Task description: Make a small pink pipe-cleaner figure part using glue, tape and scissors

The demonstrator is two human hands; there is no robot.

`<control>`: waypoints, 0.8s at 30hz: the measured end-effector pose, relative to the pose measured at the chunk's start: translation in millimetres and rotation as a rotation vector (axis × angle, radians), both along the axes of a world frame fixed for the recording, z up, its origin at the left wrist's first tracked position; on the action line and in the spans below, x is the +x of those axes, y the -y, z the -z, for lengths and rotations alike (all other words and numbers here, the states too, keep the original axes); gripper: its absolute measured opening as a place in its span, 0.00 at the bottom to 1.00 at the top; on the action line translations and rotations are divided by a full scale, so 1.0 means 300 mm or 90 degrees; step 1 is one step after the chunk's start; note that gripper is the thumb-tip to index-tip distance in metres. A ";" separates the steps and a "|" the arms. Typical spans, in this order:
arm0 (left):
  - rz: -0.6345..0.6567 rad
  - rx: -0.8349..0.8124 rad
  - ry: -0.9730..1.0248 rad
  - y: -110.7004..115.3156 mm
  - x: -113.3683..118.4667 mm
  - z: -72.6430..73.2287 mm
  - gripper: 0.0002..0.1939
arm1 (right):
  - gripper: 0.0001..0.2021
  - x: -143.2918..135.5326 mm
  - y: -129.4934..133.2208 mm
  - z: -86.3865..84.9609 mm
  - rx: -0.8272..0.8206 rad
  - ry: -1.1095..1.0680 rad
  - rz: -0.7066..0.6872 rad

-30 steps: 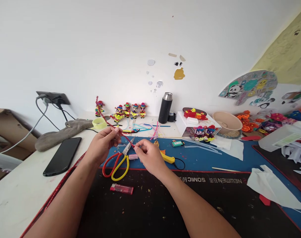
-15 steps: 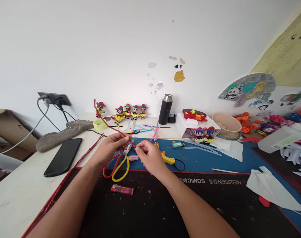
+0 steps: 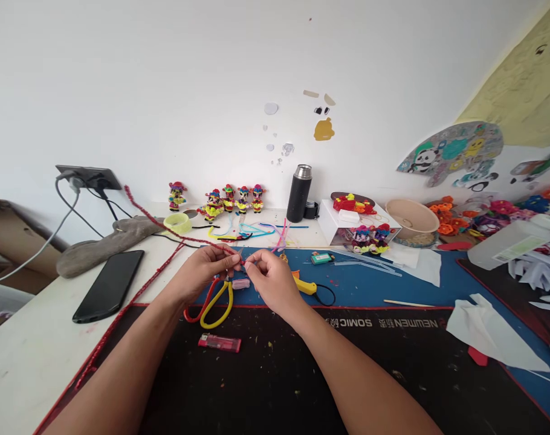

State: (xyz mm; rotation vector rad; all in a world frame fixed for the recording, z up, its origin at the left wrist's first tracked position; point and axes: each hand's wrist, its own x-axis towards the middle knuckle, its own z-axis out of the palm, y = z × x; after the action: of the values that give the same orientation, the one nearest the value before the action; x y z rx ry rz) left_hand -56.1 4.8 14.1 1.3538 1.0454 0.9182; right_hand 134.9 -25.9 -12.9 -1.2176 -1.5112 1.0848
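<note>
A long red fuzzy pipe cleaner (image 3: 159,222) slants up and left from my fingers. My left hand (image 3: 207,270) pinches it near its lower end. Close beside it, my right hand (image 3: 271,275) pinches the short end between thumb and fingers. Beneath my hands lie scissors (image 3: 217,305) with one red and one yellow handle; their blades are mostly hidden by my left hand. A small pink piece (image 3: 241,284) rests between the hands. A second red fuzzy strand (image 3: 139,293) runs along the table at the left.
A pink lighter (image 3: 219,342) lies on the black mat (image 3: 266,386). A phone (image 3: 109,285) is at the left. Behind stand several small figures (image 3: 213,205) and a black thermos (image 3: 299,193). A yellow-handled tool (image 3: 306,286) lies right of my hands.
The pipe cleaner's free end has swung left and down toward the wall socket. My two hands have come slightly closer together, still pinching it. The whole view has shifted a little.
</note>
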 end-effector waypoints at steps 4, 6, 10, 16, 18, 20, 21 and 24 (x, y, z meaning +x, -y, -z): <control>0.011 -0.028 0.011 0.009 0.002 -0.011 0.25 | 0.07 0.001 -0.005 -0.001 -0.005 -0.017 0.006; 0.016 -0.034 0.005 0.013 0.001 -0.018 0.25 | 0.07 0.002 -0.007 -0.001 -0.004 -0.019 0.010; 0.020 -0.009 -0.018 0.017 -0.004 -0.025 0.24 | 0.08 0.001 -0.008 0.005 0.005 -0.023 0.006; 0.000 -0.004 -0.007 0.007 -0.010 -0.013 0.24 | 0.09 -0.001 -0.008 0.011 0.019 -0.001 0.001; -0.001 -0.002 -0.011 0.007 -0.010 -0.013 0.24 | 0.09 -0.001 -0.007 0.009 0.019 0.005 0.000; 0.004 0.006 -0.026 0.009 -0.011 -0.019 0.24 | 0.09 -0.001 -0.006 0.005 0.020 0.006 0.002; 0.005 0.009 -0.034 0.010 -0.011 -0.023 0.25 | 0.08 -0.002 -0.005 0.002 0.020 0.007 0.004; 0.005 0.014 -0.049 0.012 -0.013 -0.032 0.25 | 0.08 -0.006 0.004 -0.009 0.022 0.017 0.006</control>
State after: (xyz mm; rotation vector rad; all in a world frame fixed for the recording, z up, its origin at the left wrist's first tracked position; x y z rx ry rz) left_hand -60.1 1.2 23.7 1.4201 1.0904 0.8793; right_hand 133.2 -27.1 -10.2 -1.2184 -1.5360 1.0357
